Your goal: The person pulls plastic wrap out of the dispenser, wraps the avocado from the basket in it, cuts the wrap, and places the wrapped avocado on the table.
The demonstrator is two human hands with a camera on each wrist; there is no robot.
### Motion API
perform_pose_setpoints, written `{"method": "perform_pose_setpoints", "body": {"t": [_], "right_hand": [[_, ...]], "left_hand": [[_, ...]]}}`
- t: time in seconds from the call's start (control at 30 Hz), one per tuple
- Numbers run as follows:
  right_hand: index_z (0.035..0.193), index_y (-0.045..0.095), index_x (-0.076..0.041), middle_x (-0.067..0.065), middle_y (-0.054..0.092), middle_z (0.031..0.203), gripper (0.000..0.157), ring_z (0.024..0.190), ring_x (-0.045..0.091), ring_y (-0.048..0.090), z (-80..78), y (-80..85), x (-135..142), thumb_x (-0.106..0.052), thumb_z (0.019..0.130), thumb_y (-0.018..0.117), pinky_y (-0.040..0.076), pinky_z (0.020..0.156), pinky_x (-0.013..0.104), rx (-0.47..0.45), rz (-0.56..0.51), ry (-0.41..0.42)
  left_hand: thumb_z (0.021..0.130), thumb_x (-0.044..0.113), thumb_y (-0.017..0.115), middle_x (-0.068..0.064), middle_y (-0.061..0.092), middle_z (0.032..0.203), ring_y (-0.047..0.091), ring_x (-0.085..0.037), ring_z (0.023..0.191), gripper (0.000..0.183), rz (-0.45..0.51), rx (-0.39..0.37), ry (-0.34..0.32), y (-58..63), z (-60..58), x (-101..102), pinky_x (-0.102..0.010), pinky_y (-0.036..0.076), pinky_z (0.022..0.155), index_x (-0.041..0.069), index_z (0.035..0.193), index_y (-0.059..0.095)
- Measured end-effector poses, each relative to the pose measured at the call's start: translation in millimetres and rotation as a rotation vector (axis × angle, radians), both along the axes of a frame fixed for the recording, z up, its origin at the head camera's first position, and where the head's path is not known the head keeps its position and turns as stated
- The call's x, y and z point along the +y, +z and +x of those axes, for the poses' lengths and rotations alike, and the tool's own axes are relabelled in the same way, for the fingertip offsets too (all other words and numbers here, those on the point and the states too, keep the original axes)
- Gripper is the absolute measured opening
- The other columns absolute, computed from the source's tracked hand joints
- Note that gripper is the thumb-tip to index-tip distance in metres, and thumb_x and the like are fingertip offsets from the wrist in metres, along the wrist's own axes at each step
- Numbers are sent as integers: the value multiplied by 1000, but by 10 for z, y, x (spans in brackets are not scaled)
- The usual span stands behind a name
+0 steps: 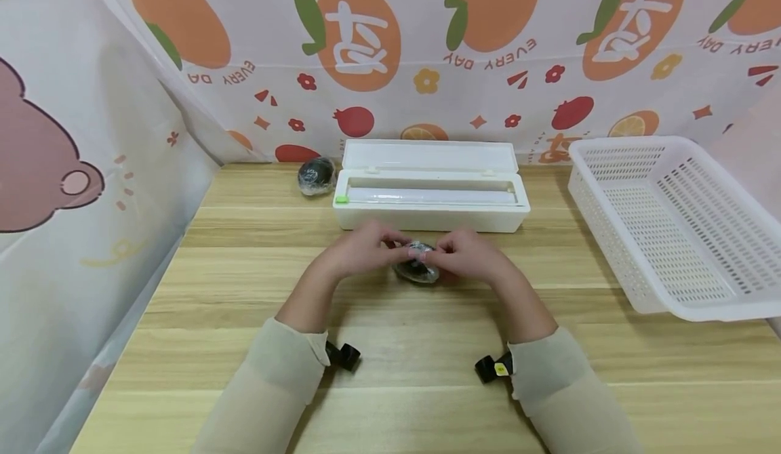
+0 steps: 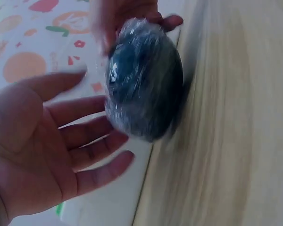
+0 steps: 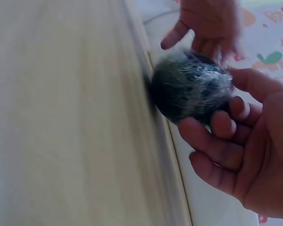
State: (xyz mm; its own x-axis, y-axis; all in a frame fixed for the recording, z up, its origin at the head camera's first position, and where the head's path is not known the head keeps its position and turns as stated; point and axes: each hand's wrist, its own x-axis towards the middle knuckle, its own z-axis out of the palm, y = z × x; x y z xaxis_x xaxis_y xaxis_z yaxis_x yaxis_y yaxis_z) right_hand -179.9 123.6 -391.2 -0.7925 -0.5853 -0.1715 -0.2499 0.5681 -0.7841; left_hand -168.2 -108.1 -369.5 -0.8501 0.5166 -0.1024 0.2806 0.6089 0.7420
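A dark, egg-shaped, avocado-like fruit in cling film (image 1: 419, 272) is between both hands, just in front of the white box. Wrinkled, shiny film covers its dark skin in the left wrist view. My right hand (image 1: 468, 256) holds it, with fingers bent against its side in the right wrist view. On the other side, my left hand (image 1: 365, 249) has loosely spread fingers; its fingertips (image 2: 120, 139) are right at the film, while the thumb stands away. From the head view, the thumbs hide the fruit's upper part.
Behind the hands stands a white cling film dispenser (image 1: 433, 221), lid raised, with a film roll (image 1: 430, 196) inside and a green slider (image 1: 342, 200). A second wrapped dark fruit (image 1: 316, 176) lies left of it. On the right is a white perforated basket (image 1: 610, 237). Patterned cloth hangs behind.
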Motion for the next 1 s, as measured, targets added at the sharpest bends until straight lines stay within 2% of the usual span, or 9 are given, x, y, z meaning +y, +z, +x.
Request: {"method": "perform_pose_setpoints", "body": {"t": [0.1, 0.27, 0.33, 0.43, 0.5, 0.57, 0.77, 0.87, 1.0], "right_hand": [[65, 64, -7, 2, 57, 53, 49, 49, 15, 50, 18, -16, -57, -43, 97, 58, 39, 48, 28, 16, 36, 21], [71, 67, 0, 3, 60, 56, 55, 54, 21, 58, 15, -53, -23, -43, 102, 50, 47, 54, 32, -122, -79, 94], [75, 66, -1, 3, 59, 60, 45, 56, 20, 57, 1, -76, 11, -37, 100, 56, 48, 56, 32, -139, -127, 119], [83, 61, -7, 1, 54, 66, 29, 60, 15, 50, -11, -99, 22, -33, 89, 73, 43, 56, 28, -66, -147, 143], [90, 56, -13, 0, 50, 69, 35, 63, 12, 46, -16, -122, 5, -35, 81, 82, 40, 57, 25, -6, -142, 136], [101, 53, -15, 0, 48, 69, 46, 62, 12, 43, -13, -133, -21, -36, 77, 85, 38, 56, 25, -6, -152, 115], [139, 41, -15, 1, 44, 64, 72, 56, 15, 41, -8, -124, -54, -22, 81, 81, 38, 54, 26, -170, -208, 60], [142, 38, -11, 0, 44, 63, 69, 58, 18, 51, -15, -109, -51, -15, 85, 76, 50, 60, 30, -268, -259, 53], [140, 38, -9, 5, 57, 68, 57, 63, 25, 62, -22, -83, -42, -10, 90, 67, 56, 68, 40, -364, -324, 48]], "left_hand": [[89, 37, 73, 3, 72, 104, 61, -11, 91, 34, -4, 25, -19, -55, 39, 41, -31, 52, 81, 15, 115, 73], [85, 29, 78, 0, 68, 123, 61, -13, 114, 47, 33, 18, 19, -172, 85, 47, -38, 50, 98, 13, 128, 66], [86, 25, 78, -1, 65, 130, 57, -15, 122, 51, 58, -20, 21, -209, 96, 27, -40, 47, 102, 14, 133, 63], [87, 18, 75, -1, 59, 138, 52, -18, 130, 55, 95, -64, 10, -249, 112, -11, -43, 44, 106, 13, 139, 57], [87, 13, 74, -1, 57, 141, 50, -19, 131, 58, 123, -84, -5, -270, 115, -25, -43, 44, 105, 14, 141, 55], [86, 11, 74, 0, 56, 142, 51, -17, 129, 58, 143, -87, -16, -278, 117, -32, -42, 45, 104, 15, 141, 55], [84, 8, 76, 2, 58, 139, 50, -15, 130, 56, 197, -134, -18, -258, 109, -5, -39, 45, 105, 13, 137, 59], [83, 7, 77, 2, 60, 138, 49, -16, 133, 55, 206, -135, -19, -235, 106, 7, -41, 43, 106, 13, 135, 61], [82, 5, 77, 1, 60, 137, 49, -16, 133, 51, 220, -138, -19, -216, 97, 5, -40, 43, 107, 14, 131, 64]]}}
